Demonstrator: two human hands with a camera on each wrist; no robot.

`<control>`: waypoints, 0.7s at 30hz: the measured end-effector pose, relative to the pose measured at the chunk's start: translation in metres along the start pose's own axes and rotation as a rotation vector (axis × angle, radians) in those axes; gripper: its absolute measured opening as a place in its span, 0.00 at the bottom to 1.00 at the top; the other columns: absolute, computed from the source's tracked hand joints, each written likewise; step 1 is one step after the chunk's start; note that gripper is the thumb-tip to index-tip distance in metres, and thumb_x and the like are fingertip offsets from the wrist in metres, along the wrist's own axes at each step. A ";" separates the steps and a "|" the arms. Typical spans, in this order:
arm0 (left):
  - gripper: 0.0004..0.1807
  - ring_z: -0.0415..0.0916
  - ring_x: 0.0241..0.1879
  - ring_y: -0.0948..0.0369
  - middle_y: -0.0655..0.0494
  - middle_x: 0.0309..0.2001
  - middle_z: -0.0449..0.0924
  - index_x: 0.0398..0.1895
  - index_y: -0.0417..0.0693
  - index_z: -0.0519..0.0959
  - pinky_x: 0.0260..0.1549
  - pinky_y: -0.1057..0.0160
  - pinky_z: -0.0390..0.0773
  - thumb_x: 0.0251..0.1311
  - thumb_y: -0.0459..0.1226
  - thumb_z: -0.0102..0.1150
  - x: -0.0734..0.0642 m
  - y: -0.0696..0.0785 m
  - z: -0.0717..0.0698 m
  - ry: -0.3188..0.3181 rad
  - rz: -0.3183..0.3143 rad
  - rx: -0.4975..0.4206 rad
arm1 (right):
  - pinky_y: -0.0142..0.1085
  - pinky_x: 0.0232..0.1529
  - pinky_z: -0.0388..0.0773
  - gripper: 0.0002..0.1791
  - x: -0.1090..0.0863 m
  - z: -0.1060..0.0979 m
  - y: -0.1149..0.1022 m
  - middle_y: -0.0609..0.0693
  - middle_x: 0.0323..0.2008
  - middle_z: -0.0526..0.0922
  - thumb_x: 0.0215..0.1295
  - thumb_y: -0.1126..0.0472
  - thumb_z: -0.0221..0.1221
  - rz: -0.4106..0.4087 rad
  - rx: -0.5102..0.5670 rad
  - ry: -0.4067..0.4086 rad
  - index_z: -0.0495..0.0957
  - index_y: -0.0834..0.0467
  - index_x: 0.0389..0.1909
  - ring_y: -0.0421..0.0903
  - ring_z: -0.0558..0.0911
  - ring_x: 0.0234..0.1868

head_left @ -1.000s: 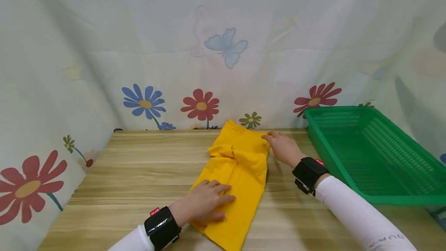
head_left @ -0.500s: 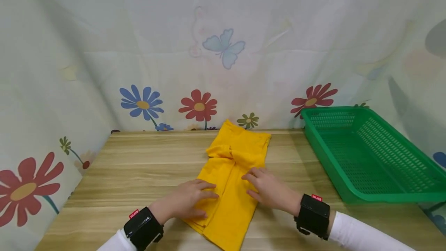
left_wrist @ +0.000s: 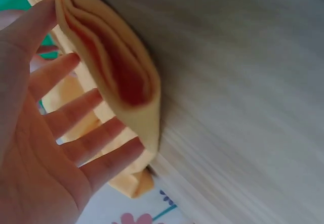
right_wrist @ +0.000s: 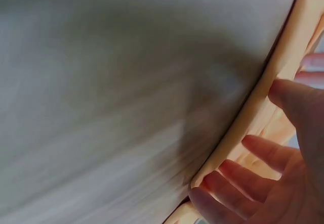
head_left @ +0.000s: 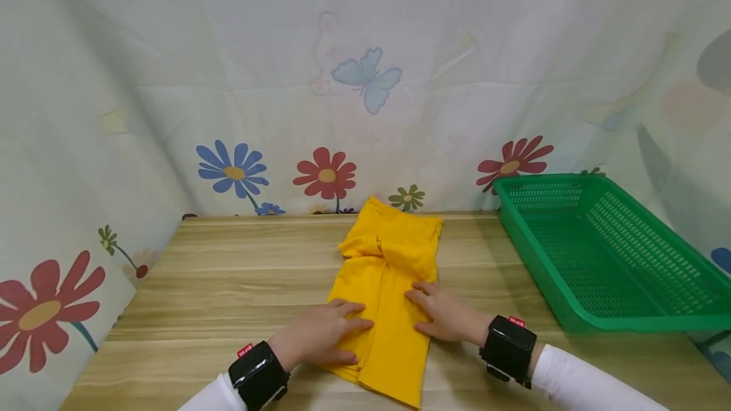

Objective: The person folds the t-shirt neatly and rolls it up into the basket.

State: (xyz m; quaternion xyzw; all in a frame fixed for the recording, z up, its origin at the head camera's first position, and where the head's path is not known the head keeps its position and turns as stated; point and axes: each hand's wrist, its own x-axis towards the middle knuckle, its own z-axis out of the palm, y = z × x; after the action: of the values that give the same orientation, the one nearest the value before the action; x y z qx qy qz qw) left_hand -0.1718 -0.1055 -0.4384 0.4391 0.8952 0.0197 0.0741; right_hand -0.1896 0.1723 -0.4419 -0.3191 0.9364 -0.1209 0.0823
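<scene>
A folded yellow garment (head_left: 394,354) lies lengthwise on the wooden table, its far end bunched into a crosswise fold near the back edge. My left hand (head_left: 325,335) rests on its left side with fingers spread and fairly straight. On the right side, my right hand (head_left: 445,313) touches the cloth with its fingertips, fingers extended. In the left wrist view, several layers of the yellow cloth (left_wrist: 147,128) show at the folded edge beside the left fingers (left_wrist: 73,113). The right wrist view shows the right fingertips along the cloth's edge (right_wrist: 238,128).
A green plastic basket (head_left: 548,287) with mesh walls stands at the right of the wooden table (head_left: 228,271). Behind the table hangs a pale curtain (head_left: 257,49) printed with flowers and a butterfly.
My right hand has come from the garment's far right corner down to its near right side. My left hand shifted slightly, and the garment's near end has swung a little rightward.
</scene>
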 end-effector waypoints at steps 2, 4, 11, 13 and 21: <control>0.31 0.67 0.61 0.53 0.53 0.65 0.67 0.64 0.63 0.69 0.55 0.53 0.73 0.58 0.58 0.56 0.005 0.001 0.000 -0.001 -0.005 0.015 | 0.54 0.57 0.70 0.30 0.001 -0.002 0.006 0.67 0.61 0.68 0.60 0.55 0.63 -0.017 0.000 0.006 0.69 0.64 0.60 0.62 0.72 0.59; 0.31 0.68 0.61 0.52 0.52 0.65 0.67 0.64 0.63 0.69 0.55 0.53 0.73 0.58 0.58 0.56 0.009 0.003 -0.001 -0.010 -0.015 0.020 | 0.55 0.57 0.70 0.30 0.002 -0.004 0.012 0.67 0.61 0.68 0.60 0.55 0.63 -0.035 -0.003 0.010 0.69 0.64 0.60 0.62 0.72 0.59; 0.31 0.67 0.61 0.51 0.53 0.66 0.66 0.66 0.65 0.68 0.55 0.52 0.73 0.58 0.58 0.56 0.025 0.006 -0.005 -0.049 -0.071 0.018 | 0.55 0.59 0.68 0.30 0.010 -0.010 0.030 0.67 0.63 0.67 0.60 0.56 0.62 -0.083 -0.029 -0.003 0.68 0.64 0.61 0.62 0.70 0.60; 0.31 0.67 0.61 0.51 0.53 0.67 0.66 0.66 0.65 0.67 0.55 0.51 0.73 0.59 0.58 0.55 0.028 0.008 -0.006 -0.061 -0.092 0.007 | 0.55 0.59 0.67 0.30 0.013 -0.011 0.035 0.67 0.63 0.66 0.60 0.57 0.62 -0.098 -0.036 -0.010 0.68 0.64 0.62 0.62 0.70 0.61; 0.29 0.69 0.58 0.50 0.51 0.65 0.67 0.65 0.64 0.68 0.52 0.53 0.74 0.60 0.56 0.55 0.043 0.011 -0.007 -0.065 -0.131 0.059 | 0.55 0.61 0.65 0.30 0.024 -0.014 0.049 0.67 0.65 0.64 0.61 0.60 0.60 -0.093 0.000 -0.037 0.66 0.65 0.63 0.62 0.68 0.63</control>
State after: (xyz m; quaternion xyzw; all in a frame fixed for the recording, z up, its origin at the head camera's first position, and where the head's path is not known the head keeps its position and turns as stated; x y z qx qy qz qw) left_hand -0.1903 -0.0645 -0.4352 0.3818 0.9193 -0.0261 0.0914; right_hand -0.2395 0.1976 -0.4442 -0.3646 0.9188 -0.1186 0.0940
